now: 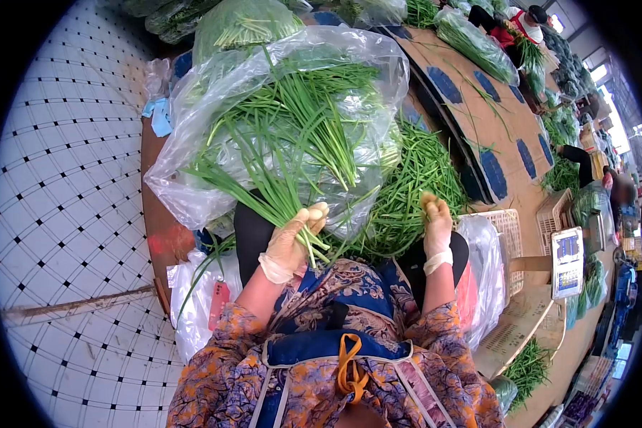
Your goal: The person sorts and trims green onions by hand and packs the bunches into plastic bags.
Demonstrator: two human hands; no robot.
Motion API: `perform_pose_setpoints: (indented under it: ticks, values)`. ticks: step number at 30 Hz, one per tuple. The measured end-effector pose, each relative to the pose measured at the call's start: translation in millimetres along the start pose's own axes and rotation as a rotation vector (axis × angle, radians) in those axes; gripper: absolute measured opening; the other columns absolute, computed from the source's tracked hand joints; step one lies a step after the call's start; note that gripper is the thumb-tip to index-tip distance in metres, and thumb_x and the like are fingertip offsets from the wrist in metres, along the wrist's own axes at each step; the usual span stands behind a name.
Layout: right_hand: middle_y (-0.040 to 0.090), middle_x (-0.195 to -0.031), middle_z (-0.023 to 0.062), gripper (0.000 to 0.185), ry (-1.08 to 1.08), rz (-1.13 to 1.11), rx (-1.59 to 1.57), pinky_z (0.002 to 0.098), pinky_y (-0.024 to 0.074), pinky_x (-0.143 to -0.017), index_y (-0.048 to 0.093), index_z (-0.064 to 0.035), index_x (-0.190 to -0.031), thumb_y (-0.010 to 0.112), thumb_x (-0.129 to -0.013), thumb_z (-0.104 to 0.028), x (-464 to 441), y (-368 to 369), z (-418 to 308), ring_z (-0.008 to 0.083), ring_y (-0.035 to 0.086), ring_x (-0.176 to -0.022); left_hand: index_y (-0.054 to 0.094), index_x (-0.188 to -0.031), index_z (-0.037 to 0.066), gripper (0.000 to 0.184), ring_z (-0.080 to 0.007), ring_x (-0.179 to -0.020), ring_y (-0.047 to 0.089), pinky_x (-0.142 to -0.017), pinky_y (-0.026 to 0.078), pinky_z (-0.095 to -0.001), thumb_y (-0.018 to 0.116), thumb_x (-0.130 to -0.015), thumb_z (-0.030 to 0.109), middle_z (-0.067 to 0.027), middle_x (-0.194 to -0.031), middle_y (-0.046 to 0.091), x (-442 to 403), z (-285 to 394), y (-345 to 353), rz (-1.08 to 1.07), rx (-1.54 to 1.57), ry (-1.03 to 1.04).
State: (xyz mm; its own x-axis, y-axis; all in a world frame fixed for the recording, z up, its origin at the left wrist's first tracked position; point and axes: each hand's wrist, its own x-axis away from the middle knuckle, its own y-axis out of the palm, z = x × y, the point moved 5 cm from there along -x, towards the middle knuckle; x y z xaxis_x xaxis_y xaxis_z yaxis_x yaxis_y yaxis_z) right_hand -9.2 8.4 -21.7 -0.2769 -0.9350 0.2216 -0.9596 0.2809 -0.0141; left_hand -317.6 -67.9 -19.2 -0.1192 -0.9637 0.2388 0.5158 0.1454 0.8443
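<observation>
My left hand (292, 241), in a thin see-through glove, is closed around a bunch of garlic chives (269, 191). The pale stem ends stick out below my fingers and the leaves point up and left. Another bunch of chives (328, 132) lies on the open clear plastic bag (182, 175) in front of me. My right hand (437, 222), also gloved, is raised at the right edge of a loose pile of chives (417, 167). Its fingers are curled together; whatever they may hold is too small to make out.
A white plastic basket (503, 225) stands to the right, near a scale with a display panel (567, 262). Bagged greens (246, 28) lie at the back. A long cardboard-covered surface (456, 85) runs beyond the pile. Another person (524, 28) holds greens at the far right.
</observation>
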Motion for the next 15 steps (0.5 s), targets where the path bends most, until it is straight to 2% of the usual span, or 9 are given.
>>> perform_pose_setpoints:
  ticks: [2, 3, 4, 6, 8, 10, 12, 13, 15]
  values:
    - [0.045, -0.128, 0.0196, 0.057, -0.514, 0.079, 0.691, 0.0315, 0.0315, -0.103, 0.038, 0.0015, -0.128, 0.060, -0.076, 0.001, 8.4, 12.8, -7.0, 0.0277, 0.043, -0.120, 0.061, -0.094, -0.001, 0.020, -0.0285, -0.113, 0.049, -0.099, 0.038, -0.0373, 0.052, -0.089, 0.017, -0.0150, -0.117, 0.055, -1.7, 6.1, 8.6, -0.090, 0.036, 0.005]
    - [0.032, -0.137, 0.0203, 0.074, -0.593, -0.144, 0.656, 0.0323, 0.0226, -0.108, 0.030, 0.0017, -0.133, 0.062, -0.067, 0.009, 33.7, 44.1, -33.1, 0.0286, 0.031, -0.128, 0.060, -0.097, 0.000, 0.021, -0.0284, -0.113, 0.050, -0.098, 0.040, -0.0368, 0.052, -0.089, 0.017, -0.0161, -0.115, 0.056, -2.8, 7.2, 13.4, -0.118, 0.043, 0.007]
    - [0.034, -0.137, 0.0179, 0.071, -0.649, -0.355, 0.707, 0.0323, 0.0213, -0.108, 0.033, 0.0009, -0.132, 0.060, -0.066, 0.009, 54.7, 79.9, -48.0, 0.0278, 0.032, -0.128, 0.060, -0.097, 0.000, 0.021, -0.0284, -0.113, 0.050, -0.098, 0.040, -0.0368, 0.052, -0.089, 0.017, -0.0161, -0.115, 0.056, -2.9, 7.6, 19.7, -0.117, 0.043, 0.002]
    - [0.044, -0.129, 0.0174, 0.063, -0.667, -0.785, 0.678, 0.0336, 0.0313, -0.103, 0.041, -0.0042, -0.128, 0.055, -0.068, 0.007, 92.3, 131.4, -30.1, 0.0285, 0.043, -0.120, 0.058, -0.102, 0.000, 0.024, -0.0268, -0.106, 0.055, -0.088, 0.048, -0.0339, 0.054, -0.088, 0.019, -0.0166, -0.113, 0.057, -2.9, 12.6, 37.2, -0.120, 0.001, -0.005]
    - [0.054, -0.117, 0.0178, 0.047, -0.328, -1.277, 0.894, 0.0335, 0.0393, -0.095, 0.048, -0.0076, -0.123, 0.051, -0.076, -0.001, 111.8, 154.3, 18.1, 0.0295, 0.053, -0.108, 0.049, -0.118, 0.000, 0.037, -0.0217, -0.086, 0.063, -0.070, 0.054, -0.0297, 0.055, -0.087, 0.019, -0.0169, -0.111, 0.058, -7.3, 35.6, 47.7, -0.111, -0.151, 0.121]
    - [0.057, -0.113, 0.0169, 0.037, -0.248, -1.046, 1.015, 0.0338, 0.0417, -0.092, 0.050, -0.0071, -0.120, 0.052, -0.083, -0.011, 86.6, 148.8, 47.5, 0.0288, 0.055, -0.104, 0.047, -0.120, 0.000, 0.037, -0.0164, -0.078, 0.064, -0.066, 0.054, -0.0268, 0.054, -0.088, 0.016, -0.0171, -0.106, 0.060, -7.9, 67.8, 58.7, -0.170, -0.183, 0.291]
    - [0.062, -0.097, 0.0144, 0.032, -0.225, -0.514, 0.852, 0.0371, 0.0486, -0.075, 0.052, -0.0037, -0.105, 0.057, -0.085, -0.028, 53.2, 136.2, 16.3, 0.0260, 0.061, -0.086, 0.048, -0.120, 0.000, 0.036, -0.0119, -0.067, 0.061, -0.059, 0.052, -0.0224, 0.053, -0.087, 0.012, -0.0157, -0.104, 0.062, -14.8, 85.4, 50.9, -0.141, -0.127, 0.341]
    - [0.062, -0.086, 0.0141, 0.034, -0.163, -0.416, 0.827, 0.0371, 0.0489, -0.069, 0.050, -0.0017, -0.099, 0.058, -0.084, -0.032, 39.7, 133.4, -1.0, 0.0249, 0.062, -0.078, 0.049, -0.119, 0.000, 0.034, -0.0107, -0.066, 0.059, -0.058, 0.050, -0.0217, 0.054, -0.087, 0.012, -0.0148, -0.103, 0.062, -22.2, 85.4, 46.2, -0.137, -0.082, 0.327]
    - [0.062, -0.081, 0.0151, 0.035, -0.275, -0.338, 1.002, 0.0380, 0.0483, -0.068, 0.050, -0.0012, -0.095, 0.059, -0.083, -0.033, 21.8, 143.2, -31.0, 0.0269, 0.061, -0.075, 0.052, -0.116, 0.000, 0.033, -0.0091, -0.066, 0.056, -0.058, 0.048, -0.0212, 0.055, -0.086, 0.012, -0.0126, -0.101, 0.063, -38.7, 71.2, 30.9, -0.081, -0.006, 0.235]
